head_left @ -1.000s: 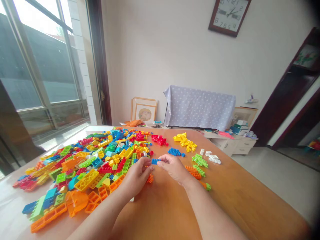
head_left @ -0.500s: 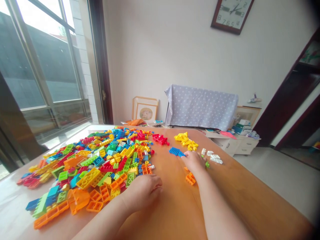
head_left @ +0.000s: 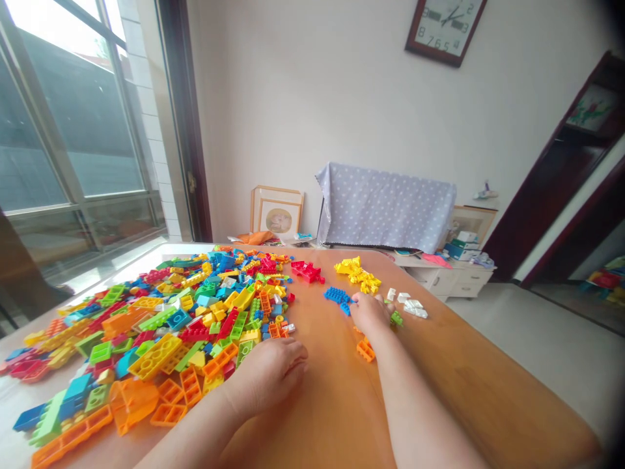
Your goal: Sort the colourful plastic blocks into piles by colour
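Observation:
My right hand [head_left: 374, 314] reaches over the table, its fingertips closed at a small blue toy brick [head_left: 346, 308]. That brick lies against a cluster of blue bricks [head_left: 336, 295]. Green bricks [head_left: 396, 318] show just right of this hand, and orange bricks [head_left: 365, 350] lie below it, partly covered. Nearer to me, my left hand [head_left: 276, 368] rests low over the table beside the large mixed brick pile [head_left: 195, 312]. Its fingers are curled inward, and the palm side is hidden.
Farther back are a red brick group [head_left: 307, 271] and a yellow group [head_left: 359, 273]. White bricks [head_left: 415, 308] lie near the right edge of the wooden table [head_left: 454, 365]. A cabinet [head_left: 459, 281] and a dotted cloth [head_left: 385, 205] stand behind.
A small blue brick now shows apart at the right fingertips beside the blue cluster. The view has shifted slightly right; the left hand stays curled by the pile.

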`<state>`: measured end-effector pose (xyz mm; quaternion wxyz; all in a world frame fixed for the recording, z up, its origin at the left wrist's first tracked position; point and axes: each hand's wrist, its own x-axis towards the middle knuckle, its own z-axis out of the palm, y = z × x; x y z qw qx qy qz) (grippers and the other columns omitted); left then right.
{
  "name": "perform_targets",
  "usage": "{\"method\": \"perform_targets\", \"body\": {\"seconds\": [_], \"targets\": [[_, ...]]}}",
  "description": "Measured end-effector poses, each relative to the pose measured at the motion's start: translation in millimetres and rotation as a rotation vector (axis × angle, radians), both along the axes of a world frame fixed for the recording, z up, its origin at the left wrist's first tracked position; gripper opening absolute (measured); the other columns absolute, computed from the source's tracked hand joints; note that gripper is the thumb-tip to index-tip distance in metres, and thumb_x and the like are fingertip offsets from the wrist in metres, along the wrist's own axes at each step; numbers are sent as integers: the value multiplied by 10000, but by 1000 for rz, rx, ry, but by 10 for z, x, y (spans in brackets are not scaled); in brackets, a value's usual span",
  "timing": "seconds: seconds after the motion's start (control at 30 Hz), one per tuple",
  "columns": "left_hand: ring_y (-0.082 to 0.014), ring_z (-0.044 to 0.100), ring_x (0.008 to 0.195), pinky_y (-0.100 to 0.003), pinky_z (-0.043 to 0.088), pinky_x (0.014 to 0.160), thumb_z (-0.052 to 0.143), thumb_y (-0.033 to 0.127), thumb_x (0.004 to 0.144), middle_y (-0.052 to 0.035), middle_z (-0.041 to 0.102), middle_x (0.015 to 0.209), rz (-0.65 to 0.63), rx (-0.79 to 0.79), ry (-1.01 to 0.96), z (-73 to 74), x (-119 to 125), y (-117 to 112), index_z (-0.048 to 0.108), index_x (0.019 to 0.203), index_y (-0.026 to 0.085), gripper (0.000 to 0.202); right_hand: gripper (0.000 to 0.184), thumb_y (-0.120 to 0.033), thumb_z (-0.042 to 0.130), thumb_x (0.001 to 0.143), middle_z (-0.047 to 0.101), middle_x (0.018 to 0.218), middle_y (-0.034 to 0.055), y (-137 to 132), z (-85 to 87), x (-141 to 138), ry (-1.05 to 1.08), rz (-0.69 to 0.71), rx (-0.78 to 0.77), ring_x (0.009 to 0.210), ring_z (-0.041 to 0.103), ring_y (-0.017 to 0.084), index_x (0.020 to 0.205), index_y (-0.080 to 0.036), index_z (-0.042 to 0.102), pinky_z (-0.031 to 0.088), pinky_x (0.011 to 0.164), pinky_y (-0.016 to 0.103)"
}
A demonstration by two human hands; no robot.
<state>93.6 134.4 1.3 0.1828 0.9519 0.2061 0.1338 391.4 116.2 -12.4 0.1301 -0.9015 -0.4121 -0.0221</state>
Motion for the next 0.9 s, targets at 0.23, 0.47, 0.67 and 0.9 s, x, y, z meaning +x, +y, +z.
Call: {"method": "perform_targets", "body": {"seconds": [0.23,0.47,0.67,0.9], "targets": [[-180,662,800,-267,456,699,456,328,997,-25,687,872,-5,19,-41,35,-27,-10,656,935,252,222,295,-259,504,922,743,1099,98,-20,28,-64,40,59,-8,1212,539,322,1092,-307,741,315,1010,509],[-184,665,800,-263,458,690,446,326,997,-41,682,878,4,31,-68,19,-29,46,659,918,240,243,327,-328,543,856,737,1160,52,-146,51,186,355,82,481,1093,637,258,1118,-276,730,459,929,364],[-185,664,802,-266,451,678,416,328,1007,-47,681,883,14,55,-71,69,-31,55,655,895,230,282,401,-402,519,859,740,1130,76,-391,255,360,544,33,840,1053,658,236,1138,-199,723,498,857,295],[-191,671,829,-270,454,700,416,335,1014,-45,689,905,7,63,-62,38,-27,64,665,934,235,280,387,-540,472,968,738,1089,47,-687,139,32,113,190,297,1071,626,249,1097,-279,727,415,954,361]]}}
